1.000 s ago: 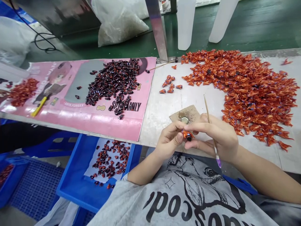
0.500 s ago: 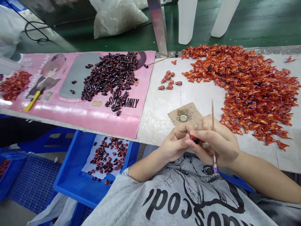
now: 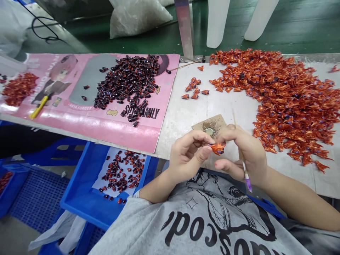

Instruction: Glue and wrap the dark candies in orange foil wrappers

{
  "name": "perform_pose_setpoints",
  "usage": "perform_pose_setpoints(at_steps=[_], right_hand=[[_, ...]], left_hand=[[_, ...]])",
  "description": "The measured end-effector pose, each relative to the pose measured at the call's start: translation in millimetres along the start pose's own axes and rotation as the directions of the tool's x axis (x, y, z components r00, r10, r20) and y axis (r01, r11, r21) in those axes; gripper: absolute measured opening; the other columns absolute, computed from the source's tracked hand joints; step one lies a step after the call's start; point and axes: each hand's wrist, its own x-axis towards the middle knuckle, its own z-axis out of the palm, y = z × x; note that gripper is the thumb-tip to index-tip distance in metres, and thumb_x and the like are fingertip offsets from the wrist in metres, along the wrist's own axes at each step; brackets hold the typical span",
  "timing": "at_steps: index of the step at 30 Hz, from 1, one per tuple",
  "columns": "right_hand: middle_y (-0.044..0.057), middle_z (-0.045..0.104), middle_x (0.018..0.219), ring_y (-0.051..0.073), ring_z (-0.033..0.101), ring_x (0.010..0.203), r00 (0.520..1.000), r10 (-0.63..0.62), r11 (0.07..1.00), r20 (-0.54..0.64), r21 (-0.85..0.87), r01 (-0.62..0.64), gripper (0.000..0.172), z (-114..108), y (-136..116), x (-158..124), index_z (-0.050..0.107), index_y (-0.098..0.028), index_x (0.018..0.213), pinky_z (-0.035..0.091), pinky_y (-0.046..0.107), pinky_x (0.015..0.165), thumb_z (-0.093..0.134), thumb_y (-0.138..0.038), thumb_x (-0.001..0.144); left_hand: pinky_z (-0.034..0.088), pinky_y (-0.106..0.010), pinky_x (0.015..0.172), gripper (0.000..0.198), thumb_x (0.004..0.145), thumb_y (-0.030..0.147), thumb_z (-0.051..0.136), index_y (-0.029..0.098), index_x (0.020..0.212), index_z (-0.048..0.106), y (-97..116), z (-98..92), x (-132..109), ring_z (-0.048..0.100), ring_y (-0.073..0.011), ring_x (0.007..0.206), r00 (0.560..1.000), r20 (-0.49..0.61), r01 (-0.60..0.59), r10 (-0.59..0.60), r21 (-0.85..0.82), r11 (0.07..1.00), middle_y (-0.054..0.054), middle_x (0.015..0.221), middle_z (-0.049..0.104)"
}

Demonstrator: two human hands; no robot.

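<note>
Between the thumb and fingers of my left hand (image 3: 190, 154) is a small orange plastic piece (image 3: 218, 148) with spiky ends and dark spots. My right hand (image 3: 244, 152) is just right of it, thumb apart from the index finger, with a thin wooden-handled brush (image 3: 244, 170) with a purple end lying across the palm. Whether the right fingertips touch the orange piece is hard to tell. Behind my hands lies a speckled brown cardboard square (image 3: 219, 122) with a small round metal cap (image 3: 209, 131) on it.
A large heap of orange pieces (image 3: 297, 106) covers the table's right side. Dark pieces (image 3: 127, 81) are heaped on a pink printed mat (image 3: 127, 136). A yellow-handled tool (image 3: 38, 107) lies farther left. A blue tray (image 3: 79, 202) with pieces on white paper sits below the table edge.
My right thumb and fingers have opened away from the piece, which now shows its orange spiky side in my left hand. The brush has tilted. The whole view has shifted slightly.
</note>
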Motion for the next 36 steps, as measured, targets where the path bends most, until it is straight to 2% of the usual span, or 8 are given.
perform_pose_setpoints(at_steps=[6,9,12,19,22,25,28,36], right_hand=[[0.002,0.062,0.076,0.015,0.059,0.071,0.996,-0.015,0.995,0.087,0.098,0.006,0.028,0.8,-0.2,2.3,0.055,-0.017,0.095,0.044,0.035,0.073,0.044,-0.041,0.105],[0.001,0.059,0.076,0.016,0.057,0.071,0.996,-0.044,0.995,0.075,0.09,0.037,0.025,2.1,-1.1,2.7,0.054,-0.019,0.095,0.041,0.036,0.072,0.044,-0.039,0.105],[0.0,0.051,0.073,0.015,0.05,0.067,0.996,-0.069,0.996,0.049,0.057,0.066,0.022,3.0,-3.2,1.8,0.051,-0.019,0.092,0.038,0.036,0.069,0.045,-0.036,0.104],[-0.002,0.045,0.071,0.014,0.047,0.065,0.996,-0.084,0.988,0.025,0.13,0.08,0.023,4.0,-8.6,0.0,0.048,-0.02,0.088,0.036,0.035,0.068,0.045,-0.036,0.104],[-0.002,0.047,0.071,0.013,0.05,0.066,0.996,-0.073,0.992,0.052,0.103,0.067,0.028,2.7,-6.9,2.2,0.047,-0.02,0.086,0.035,0.034,0.069,0.044,-0.04,0.105],[-0.003,0.048,0.069,0.012,0.049,0.064,0.997,-0.057,0.997,0.049,0.048,0.055,0.034,-0.1,-3.9,4.1,0.048,-0.019,0.086,0.035,0.034,0.07,0.05,-0.05,0.102],[-0.005,0.046,0.067,0.011,0.047,0.062,1.0,-0.023,0.999,0.003,0.023,0.022,0.039,-2.9,-3.0,4.7,0.05,-0.02,0.087,0.035,0.033,0.069,0.061,-0.056,0.093],[-0.003,0.055,0.067,0.012,0.052,0.061,0.998,-0.04,0.999,-0.047,0.031,0.042,0.03,-2.5,-5.3,5.4,0.052,-0.021,0.089,0.036,0.034,0.066,0.065,-0.048,0.094]], left_hand=[[0.046,-0.023,0.062,0.009,0.093,0.021,0.061,0.019,0.101,0.059,0.9,-3.3,2.5,0.054,-0.0102,0.069,0.946,0.078,-0.321,0.314,0.337,0.885,0.0,0.082,0.06],[0.042,-0.026,0.058,0.005,0.093,0.02,0.055,0.02,0.098,0.055,-0.2,-7.1,7.1,0.047,-0.0114,0.063,0.919,0.224,-0.39,0.323,0.421,0.819,0.002,0.074,0.053],[0.04,-0.027,0.056,0.003,0.095,0.021,0.05,0.021,0.093,0.052,-3.2,-8.1,11.3,0.045,-0.012,0.06,0.887,0.308,-0.444,0.345,0.355,0.823,0.002,0.07,0.05],[0.04,-0.027,0.054,0.006,0.092,0.023,0.052,0.022,0.087,0.05,-18.9,-2.5,12.0,0.044,-0.0122,0.057,0.826,0.297,-0.542,0.478,0.188,0.819,0.002,0.065,0.044],[0.039,-0.027,0.055,0.008,0.095,0.025,0.052,0.022,0.087,0.053,-21.4,-1.1,7.7,0.044,-0.0113,0.059,0.89,0.221,-0.427,0.398,0.106,0.898,0.002,0.067,0.045],[0.04,-0.027,0.057,0.02,0.098,0.036,0.049,0.022,0.086,0.057,-20.6,1.1,2.7,0.047,-0.0113,0.061,0.982,0.165,-0.068,0.091,-0.141,0.988,0.002,0.07,0.049],[0.033,-0.026,0.05,0.032,0.096,0.047,0.051,0.02,0.079,0.056,-19.5,4.2,0.0,0.041,-0.01,0.053,0.962,0.212,0.244,-0.172,-0.384,0.891,0.003,0.063,0.045],[0.029,-0.027,0.05,0.032,0.092,0.048,0.056,0.02,0.076,0.056,-19.9,3.5,2.0,0.037,-0.0097,0.049,0.946,0.248,0.31,-0.211,-0.494,0.812,0.005,0.057,0.04]])
